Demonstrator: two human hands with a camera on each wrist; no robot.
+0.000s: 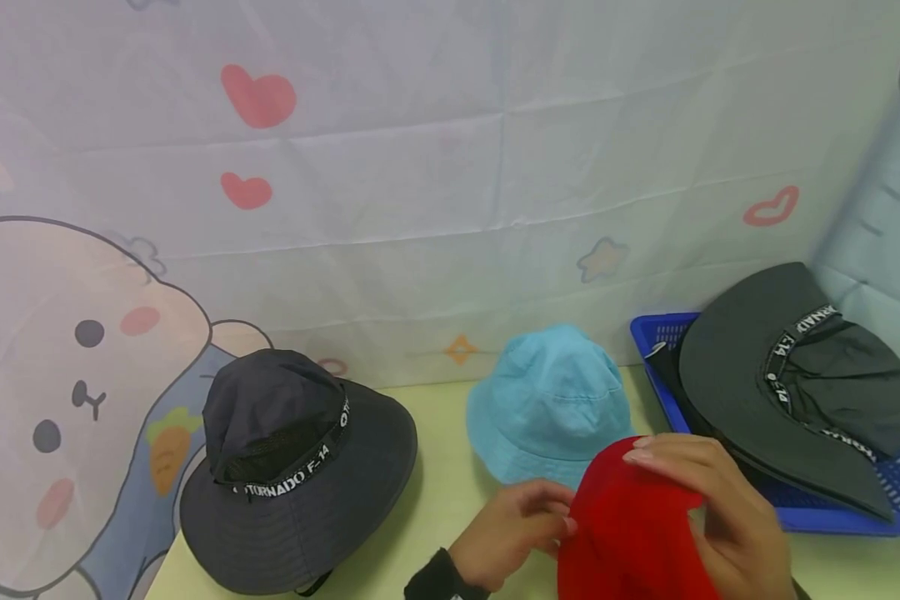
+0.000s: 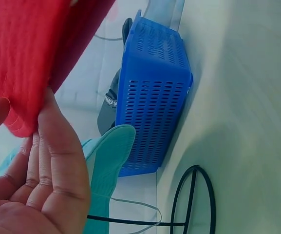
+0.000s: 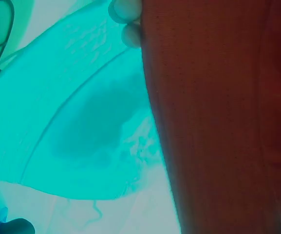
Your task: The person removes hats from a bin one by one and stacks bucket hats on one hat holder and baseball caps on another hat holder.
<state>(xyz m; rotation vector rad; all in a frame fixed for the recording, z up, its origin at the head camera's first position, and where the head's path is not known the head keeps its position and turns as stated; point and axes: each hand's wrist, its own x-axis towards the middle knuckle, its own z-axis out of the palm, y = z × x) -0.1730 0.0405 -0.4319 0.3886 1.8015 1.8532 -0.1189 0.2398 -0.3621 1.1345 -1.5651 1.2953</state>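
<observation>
Both hands hold a red bucket hat (image 1: 630, 533) in front of the light blue bucket hat (image 1: 558, 400). My left hand (image 1: 513, 533) pinches the red hat's left edge. In the left wrist view the thumb lies on one side of the stitched red brim (image 2: 23, 63) and the fingers on the other. My right hand (image 1: 727, 517) grips the red hat's right side, its fingers over the upper edge. In the right wrist view the red cloth (image 3: 218, 117) fills the right half, and the right hand itself does not show there.
A dark wide-brimmed hat (image 1: 292, 475) with lettered band stands at left on the pale table (image 1: 427, 433). Another dark hat (image 1: 750, 375) lies in the blue basket (image 1: 832, 521) at right. Black wire loops (image 2: 194, 195) appear by the blue hat. A printed cloth (image 1: 420, 183) hangs behind.
</observation>
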